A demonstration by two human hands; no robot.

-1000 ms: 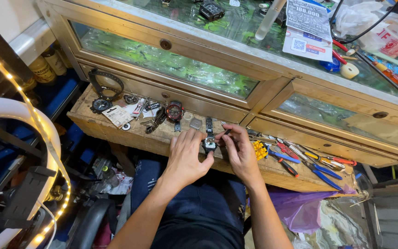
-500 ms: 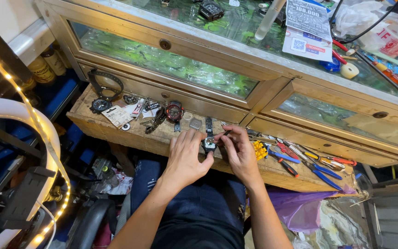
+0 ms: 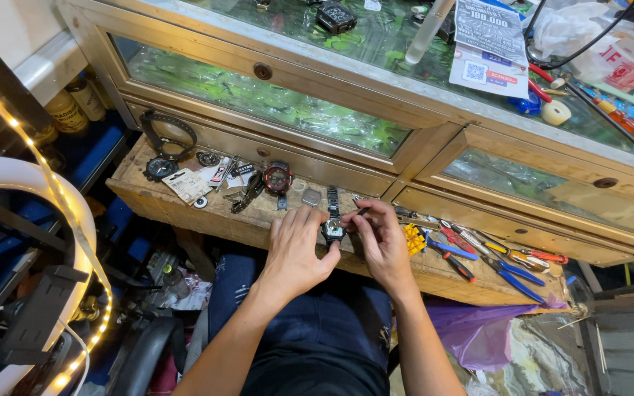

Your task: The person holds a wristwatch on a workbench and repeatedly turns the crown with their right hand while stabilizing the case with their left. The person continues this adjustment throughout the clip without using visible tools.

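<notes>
1. Head view: left hand (image 3: 299, 253) is pinching a black wristwatch (image 3: 332, 229) on the wooden bench (image 3: 185, 213).
2. Right hand (image 3: 383, 238) is gripping a thin dark tool (image 3: 362, 212) at the watch.
3. White rectangular leaflet (image 3: 487, 45) is lying far right on the glass case (image 3: 273, 103).
4. White card label (image 3: 186, 185) is sitting left on the bench.

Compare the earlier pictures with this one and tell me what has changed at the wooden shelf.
Nothing visibly changed. The left hand still steadies the small dark wristwatch on the worn wooden shelf, and the right hand keeps a thin dark tool at it. The red-rimmed round watch and the blue-handled pliers lie where they were.
</notes>
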